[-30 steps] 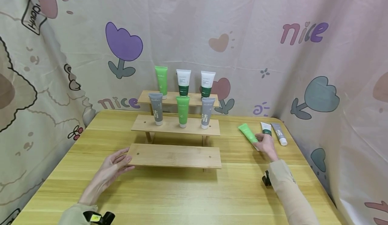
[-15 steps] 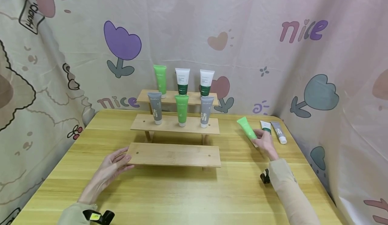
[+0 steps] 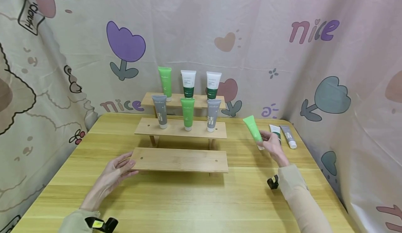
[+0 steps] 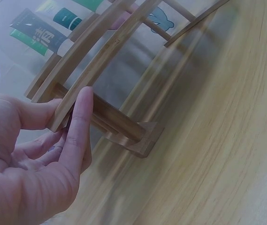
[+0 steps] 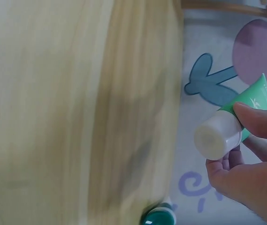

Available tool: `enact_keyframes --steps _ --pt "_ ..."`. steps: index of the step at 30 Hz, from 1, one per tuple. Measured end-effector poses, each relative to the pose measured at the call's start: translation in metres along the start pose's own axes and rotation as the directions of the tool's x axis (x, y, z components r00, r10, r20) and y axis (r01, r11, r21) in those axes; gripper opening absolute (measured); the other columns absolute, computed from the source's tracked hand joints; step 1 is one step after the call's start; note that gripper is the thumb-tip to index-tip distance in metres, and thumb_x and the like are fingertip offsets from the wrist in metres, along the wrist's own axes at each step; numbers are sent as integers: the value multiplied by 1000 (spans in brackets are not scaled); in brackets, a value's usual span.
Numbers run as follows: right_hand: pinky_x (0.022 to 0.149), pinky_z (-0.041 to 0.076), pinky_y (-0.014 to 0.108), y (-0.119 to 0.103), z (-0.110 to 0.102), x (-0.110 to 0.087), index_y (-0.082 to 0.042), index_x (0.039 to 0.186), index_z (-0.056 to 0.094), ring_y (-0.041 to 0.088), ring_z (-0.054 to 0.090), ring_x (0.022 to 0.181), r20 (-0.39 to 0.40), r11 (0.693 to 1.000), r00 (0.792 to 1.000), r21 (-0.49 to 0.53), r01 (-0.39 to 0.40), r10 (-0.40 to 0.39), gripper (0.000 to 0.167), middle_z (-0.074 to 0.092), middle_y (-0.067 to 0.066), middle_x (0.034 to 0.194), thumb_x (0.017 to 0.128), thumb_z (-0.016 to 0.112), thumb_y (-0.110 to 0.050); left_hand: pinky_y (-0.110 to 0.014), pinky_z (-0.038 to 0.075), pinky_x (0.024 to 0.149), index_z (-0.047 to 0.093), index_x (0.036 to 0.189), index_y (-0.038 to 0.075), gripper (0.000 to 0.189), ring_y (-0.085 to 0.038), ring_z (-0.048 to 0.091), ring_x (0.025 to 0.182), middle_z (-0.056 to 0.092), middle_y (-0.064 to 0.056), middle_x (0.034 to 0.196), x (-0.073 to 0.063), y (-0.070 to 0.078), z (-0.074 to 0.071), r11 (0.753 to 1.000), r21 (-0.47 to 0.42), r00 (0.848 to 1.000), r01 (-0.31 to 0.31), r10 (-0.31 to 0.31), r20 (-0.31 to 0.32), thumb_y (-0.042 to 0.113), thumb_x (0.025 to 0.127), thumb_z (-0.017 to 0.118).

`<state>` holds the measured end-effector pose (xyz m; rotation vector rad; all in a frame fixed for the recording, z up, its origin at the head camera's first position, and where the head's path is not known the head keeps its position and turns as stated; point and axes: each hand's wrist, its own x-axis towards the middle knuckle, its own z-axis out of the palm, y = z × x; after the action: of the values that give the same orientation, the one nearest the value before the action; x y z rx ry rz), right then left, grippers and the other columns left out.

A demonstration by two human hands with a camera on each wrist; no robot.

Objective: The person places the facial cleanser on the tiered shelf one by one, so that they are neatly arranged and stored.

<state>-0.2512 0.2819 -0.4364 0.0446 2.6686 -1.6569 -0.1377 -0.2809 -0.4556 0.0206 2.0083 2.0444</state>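
Note:
My right hand (image 3: 272, 145) pinches a light green squeeze tube (image 3: 252, 128) near its white cap (image 5: 217, 136), the tube leaning with its flat end up and to the left. In the right wrist view, thumb and fingers close around it just behind the cap. At the left end of a three-step wooden display stand (image 3: 180, 159), my left hand (image 3: 113, 173) grips the lowest shelf, thumb over the top and fingers beneath, as the left wrist view shows. That lowest shelf bears no tubes. Grey, green and grey tubes stand on the middle step; one green and two white-and-green tubes stand on the top.
Beside my right hand, a white-and-green tube (image 3: 275, 130) and a grey tube (image 3: 288, 137) lie on the wooden table (image 3: 188, 205). A printed curtain (image 3: 257, 51) hangs behind the table and along both sides.
My right hand has lifted the green tube off the table and shifted it slightly left, tipping it more upright. The left hand keeps its hold on the shelf.

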Motion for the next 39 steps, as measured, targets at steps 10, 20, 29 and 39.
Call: enact_keyframes --steps 10,20,29,39 --pt "83 51 6 -13 5 -4 15 139 48 8 59 100 19 996 998 75 54 -55 57 54 38 135 86 65 12 -19 61 94 -3 158 -8 77 13 58 102 -3 -38 162 0 0 0 1000 0 1000 -3 3 -2 16 107 50" --pt "90 50 9 -31 9 -11 13 140 47 34 57 121 67 992 994 92 81 -87 58 53 36 137 87 68 8 -19 61 94 -3 158 -8 78 16 56 102 -7 -38 162 0 0 0 1000 -4 1000 -3 3 2 16 106 52" --pt "91 54 12 -43 14 -16 11 135 52 8 60 103 89 984 985 119 134 -145 57 62 25 125 84 74 1 -17 60 94 -5 157 -9 77 3 65 100 -7 -38 162 1 0 0 1000 -10 1000 -20 20 16 14 107 49" --pt "91 58 17 -64 30 -26 9 136 51 15 64 103 168 971 964 160 180 -207 62 66 20 121 80 77 1 -17 61 93 -5 157 -10 76 4 64 101 -6 -38 162 0 -1 -1 1000 -6 1000 -26 26 12 14 108 48"
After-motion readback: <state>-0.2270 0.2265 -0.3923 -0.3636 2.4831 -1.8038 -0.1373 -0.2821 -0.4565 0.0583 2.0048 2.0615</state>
